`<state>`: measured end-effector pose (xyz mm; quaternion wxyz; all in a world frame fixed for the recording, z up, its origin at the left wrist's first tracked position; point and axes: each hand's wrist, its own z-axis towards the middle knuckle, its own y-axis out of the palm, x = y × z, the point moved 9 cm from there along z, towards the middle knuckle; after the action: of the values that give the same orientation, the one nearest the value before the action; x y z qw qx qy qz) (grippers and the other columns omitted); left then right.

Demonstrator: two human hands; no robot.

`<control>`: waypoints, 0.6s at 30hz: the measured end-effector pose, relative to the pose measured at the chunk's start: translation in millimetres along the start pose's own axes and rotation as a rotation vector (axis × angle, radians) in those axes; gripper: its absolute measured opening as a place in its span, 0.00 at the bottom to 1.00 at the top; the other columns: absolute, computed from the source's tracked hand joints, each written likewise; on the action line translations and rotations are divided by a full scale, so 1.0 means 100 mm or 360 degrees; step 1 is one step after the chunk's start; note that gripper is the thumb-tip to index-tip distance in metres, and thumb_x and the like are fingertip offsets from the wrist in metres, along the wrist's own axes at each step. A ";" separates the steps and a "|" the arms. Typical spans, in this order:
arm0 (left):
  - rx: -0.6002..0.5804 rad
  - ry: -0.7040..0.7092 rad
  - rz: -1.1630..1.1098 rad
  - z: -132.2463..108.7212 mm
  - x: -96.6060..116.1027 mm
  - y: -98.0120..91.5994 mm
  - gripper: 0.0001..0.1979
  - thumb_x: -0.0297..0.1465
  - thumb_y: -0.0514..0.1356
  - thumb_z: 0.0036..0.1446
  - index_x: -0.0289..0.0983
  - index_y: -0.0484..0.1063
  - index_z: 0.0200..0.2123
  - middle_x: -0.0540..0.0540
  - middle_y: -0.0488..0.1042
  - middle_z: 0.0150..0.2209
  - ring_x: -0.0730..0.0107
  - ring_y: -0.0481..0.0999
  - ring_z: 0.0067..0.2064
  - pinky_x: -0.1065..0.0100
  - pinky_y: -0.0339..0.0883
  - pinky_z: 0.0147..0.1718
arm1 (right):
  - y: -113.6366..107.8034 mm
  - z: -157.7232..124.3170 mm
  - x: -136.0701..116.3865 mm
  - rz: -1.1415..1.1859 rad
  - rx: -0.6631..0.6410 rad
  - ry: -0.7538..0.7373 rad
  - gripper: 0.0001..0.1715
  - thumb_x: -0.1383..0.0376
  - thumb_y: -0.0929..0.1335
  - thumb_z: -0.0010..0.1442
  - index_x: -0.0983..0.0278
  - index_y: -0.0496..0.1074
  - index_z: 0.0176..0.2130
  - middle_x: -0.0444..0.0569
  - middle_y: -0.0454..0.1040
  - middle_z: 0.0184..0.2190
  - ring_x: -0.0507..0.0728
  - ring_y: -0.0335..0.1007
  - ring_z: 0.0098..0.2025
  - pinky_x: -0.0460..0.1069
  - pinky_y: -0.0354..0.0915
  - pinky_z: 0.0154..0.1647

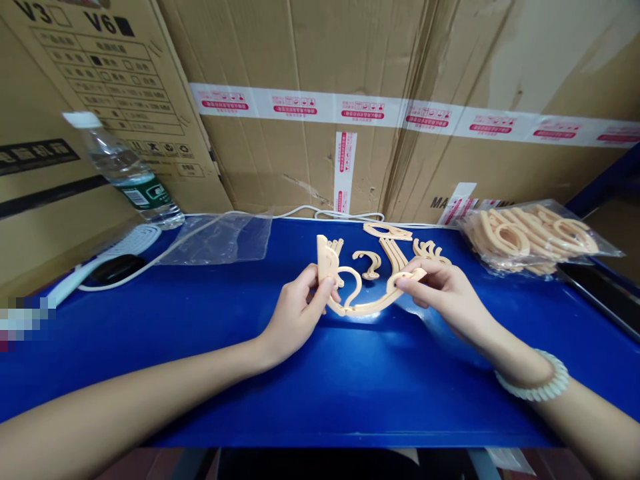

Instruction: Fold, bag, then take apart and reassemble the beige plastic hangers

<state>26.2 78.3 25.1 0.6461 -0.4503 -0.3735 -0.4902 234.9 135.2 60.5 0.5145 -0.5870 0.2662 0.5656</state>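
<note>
Between both hands, above the blue table (320,387), is a beige folding clothes hanger (370,307) with its two arms angled upward and a curved hook (357,283) near its middle. My left hand (303,300) pinches the left arm, which stands nearly upright. The right arm's end is gripped between the thumb and fingers of my right hand (443,287). Just behind lie a loose hook (371,263), several straight hanger arms (393,253), more hooks (429,251) and a flat hanger piece (387,231). Other pieces behind my left hand are partly hidden.
A clear bag of beige hanger parts (530,233) lies at the right, beside a dark flat object (600,293). On the left are a water bottle (135,180), a hairbrush (127,240), a black mouse-like object (120,269) and a plastic bag (220,237). Cardboard boxes (280,160) stand behind.
</note>
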 end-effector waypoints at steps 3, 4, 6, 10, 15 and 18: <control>0.0028 0.0010 0.0057 0.00 0.01 -0.02 0.13 0.38 0.54 0.68 0.38 0.67 0.33 0.50 0.75 0.28 0.72 0.74 0.27 0.71 0.68 0.28 | -0.04 0.01 0.02 0.0095 0.0031 0.0046 0.18 0.53 0.77 0.54 0.63 0.73 0.30 0.42 0.68 0.23 0.48 0.58 0.21 0.45 0.55 0.19; 0.0032 0.0015 0.0064 0.00 0.02 -0.02 0.13 0.38 0.54 0.68 0.38 0.66 0.32 0.51 0.74 0.27 0.72 0.74 0.27 0.71 0.67 0.28 | -0.05 0.01 0.02 0.0150 0.0037 0.0050 0.18 0.53 0.76 0.54 0.63 0.72 0.30 0.42 0.68 0.23 0.48 0.59 0.22 0.45 0.57 0.20; 0.0019 0.0013 0.0061 0.00 0.03 -0.02 0.14 0.38 0.54 0.67 0.38 0.66 0.30 0.51 0.72 0.25 0.73 0.73 0.26 0.72 0.66 0.27 | -0.07 0.01 0.00 0.0268 0.0044 0.0052 0.18 0.53 0.76 0.55 0.63 0.71 0.31 0.43 0.70 0.26 0.49 0.63 0.23 0.46 0.63 0.22; -0.0130 -0.0056 0.0051 0.00 0.03 0.04 0.15 0.40 0.55 0.65 0.37 0.67 0.30 0.51 0.70 0.26 0.72 0.70 0.27 0.72 0.63 0.26 | 0.05 0.02 0.03 0.0426 -0.0097 0.0108 0.19 0.57 0.78 0.52 0.63 0.69 0.33 0.44 0.74 0.30 0.52 0.74 0.28 0.46 0.72 0.27; -0.0621 0.0114 -0.0046 -0.02 0.19 0.27 0.12 0.39 0.58 0.62 0.35 0.70 0.33 0.43 0.75 0.40 0.62 0.73 0.42 0.66 0.65 0.42 | 0.31 -0.03 0.11 0.0430 -0.0401 0.0151 0.17 0.59 0.78 0.53 0.64 0.72 0.35 0.47 0.78 0.30 0.55 0.79 0.32 0.48 0.77 0.32; -0.0924 0.0015 -0.0279 -0.06 0.19 0.40 0.14 0.41 0.58 0.62 0.35 0.69 0.32 0.39 0.74 0.48 0.57 0.73 0.49 0.63 0.65 0.48 | 0.34 -0.04 0.10 0.0362 -0.0410 0.0057 0.14 0.58 0.78 0.54 0.66 0.77 0.34 0.50 0.79 0.34 0.54 0.79 0.31 0.48 0.77 0.32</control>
<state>70.3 71.9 32.3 0.4472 -0.5800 -0.2521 -0.6325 208.1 123.3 40.5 0.3629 -0.6241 0.2653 0.6390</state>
